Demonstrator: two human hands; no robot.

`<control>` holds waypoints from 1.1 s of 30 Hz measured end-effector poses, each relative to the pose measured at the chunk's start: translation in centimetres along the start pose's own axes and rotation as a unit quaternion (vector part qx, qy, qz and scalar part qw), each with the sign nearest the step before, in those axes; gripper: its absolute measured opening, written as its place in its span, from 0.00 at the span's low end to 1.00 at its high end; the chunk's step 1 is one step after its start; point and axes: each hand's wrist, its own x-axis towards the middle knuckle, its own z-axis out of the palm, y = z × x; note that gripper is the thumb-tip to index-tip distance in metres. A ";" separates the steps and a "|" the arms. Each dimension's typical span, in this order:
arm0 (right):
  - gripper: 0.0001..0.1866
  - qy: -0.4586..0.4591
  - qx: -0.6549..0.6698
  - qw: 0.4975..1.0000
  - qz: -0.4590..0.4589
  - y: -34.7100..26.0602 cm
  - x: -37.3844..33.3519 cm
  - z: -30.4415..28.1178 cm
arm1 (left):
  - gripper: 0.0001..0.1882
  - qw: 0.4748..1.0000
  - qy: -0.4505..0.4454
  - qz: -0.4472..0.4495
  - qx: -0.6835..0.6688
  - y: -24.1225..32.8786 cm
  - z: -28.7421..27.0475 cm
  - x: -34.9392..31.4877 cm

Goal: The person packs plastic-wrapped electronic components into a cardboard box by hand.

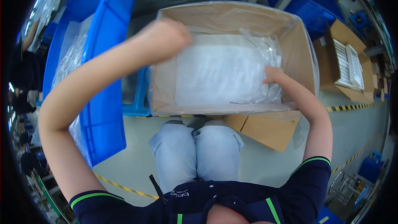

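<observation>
A cardboard box (232, 108) with a clear liner stands open in front of my knees. White, flat, sheet-like material (215, 70) covers its inside. Along the right side of that layer lies crumpled clear plastic bag material (271, 49). My right hand (273, 75) reaches into the box there, its fingers curled on the clear plastic bag. Over the box's left wall, my left hand (172, 37) is raised and smeared by motion. Its fingers do not show clearly, and I cannot see anything hanging from it.
To the left stands a long blue bin (101, 112) holding clear plastic bags (72, 64). Another cardboard box (350, 29) with white grid-like trays (350, 64) is at the right. A closed carton (269, 130) sits on the floor beside my knees. Yellow-black tape (352, 107) marks the floor.
</observation>
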 end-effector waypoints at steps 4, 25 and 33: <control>0.41 0.033 0.078 0.996 0.005 0.8 0.7 1.5 | 0.08 0.899 0.159 -0.409 -0.006 -6.6 -5.4 -13.6; 0.33 0.050 0.273 0.958 -0.073 -1.3 -8.9 -9.4 | 0.12 0.811 0.075 -0.572 -0.098 -8.0 -4.5 -29.0; 0.31 0.551 0.223 0.732 -0.332 -14.6 -16.6 -22.6 | 0.17 0.674 0.269 -0.314 -0.612 -9.0 -13.0 -9.8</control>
